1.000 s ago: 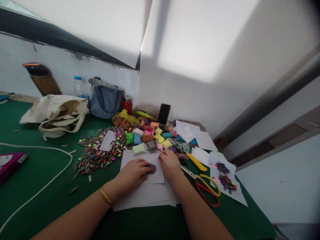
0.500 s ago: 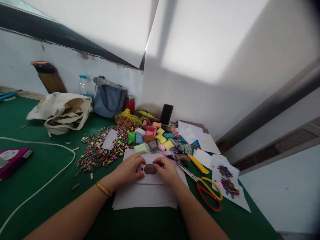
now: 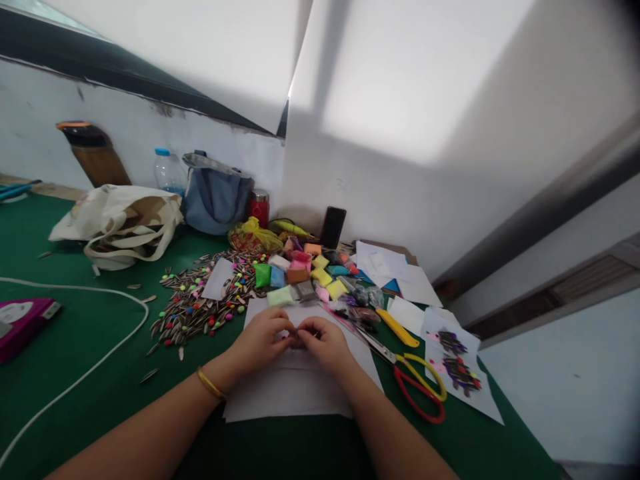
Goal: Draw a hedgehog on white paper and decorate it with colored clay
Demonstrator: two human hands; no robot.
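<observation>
My left hand (image 3: 263,340) and my right hand (image 3: 325,343) meet fingertip to fingertip over white paper sheets (image 3: 300,390) on the green table (image 3: 90,353). Both have their fingers curled together around a small dark brown lump of clay (image 3: 299,341), which they almost hide. A gold bangle (image 3: 210,385) sits on my left wrist. Just beyond my hands lies a cluster of small coloured clay packets (image 3: 300,273).
A heap of sunflower seeds with coloured beads (image 3: 200,303) lies left of the paper. Red and yellow scissors (image 3: 417,387), a yellow cutter (image 3: 397,327) and a finished seed picture (image 3: 457,367) lie right. Bags (image 3: 120,223), a bottle (image 3: 167,172), a phone (image 3: 333,227) and a white cable (image 3: 95,363) stand farther off.
My hands have closed together over the brown clay lump, which lay more exposed on the paper before; the right hand came in from the right.
</observation>
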